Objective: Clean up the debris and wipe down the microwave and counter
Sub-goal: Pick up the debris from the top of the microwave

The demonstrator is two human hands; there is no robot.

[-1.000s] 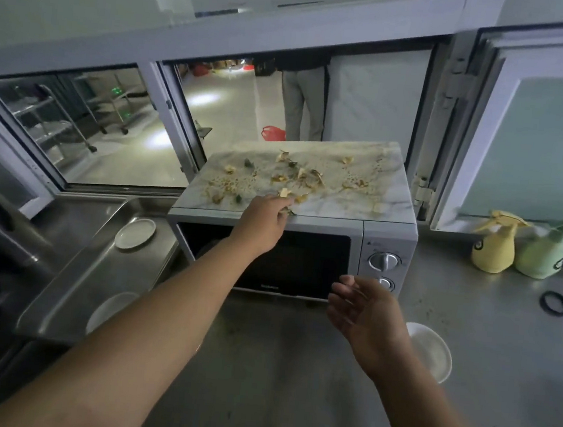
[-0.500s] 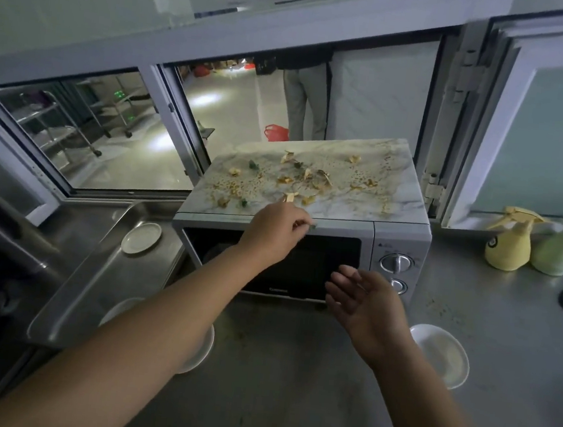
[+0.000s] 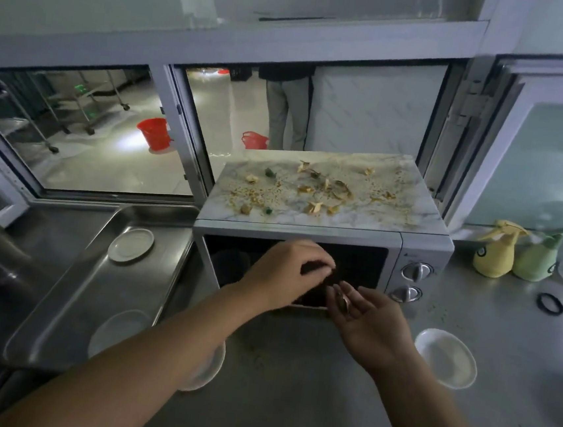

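A silver microwave [image 3: 420, 252] stands on the steel counter [image 3: 288, 413]. Its marble-patterned top is strewn with debris [image 3: 323, 190]: yellowish scraps, crumbs and green bits. In front of the dark door, my left hand [image 3: 284, 272] hovers with its fingertips bunched and pointing down, pinching a small bit of debris that I cannot make out clearly. Just below and to the right, my right hand [image 3: 372, 322] lies palm up and cupped, with a small brownish piece on its fingers. A few crumbs [image 3: 439, 313] lie on the counter right of the microwave.
A white dish [image 3: 445, 358] sits right of my right hand, and a white plate [image 3: 206, 371] lies under my left forearm. A steel tray [image 3: 69, 296] holding a small plate [image 3: 131, 245] is on the left. A yellow spray bottle [image 3: 496, 254], a green spray bottle [image 3: 536, 262] and a black ring [image 3: 550, 303] stand far right.
My left hand has come off the microwave's top edge and dropped in front of the door, over my right palm. My right hand has turned more palm up.
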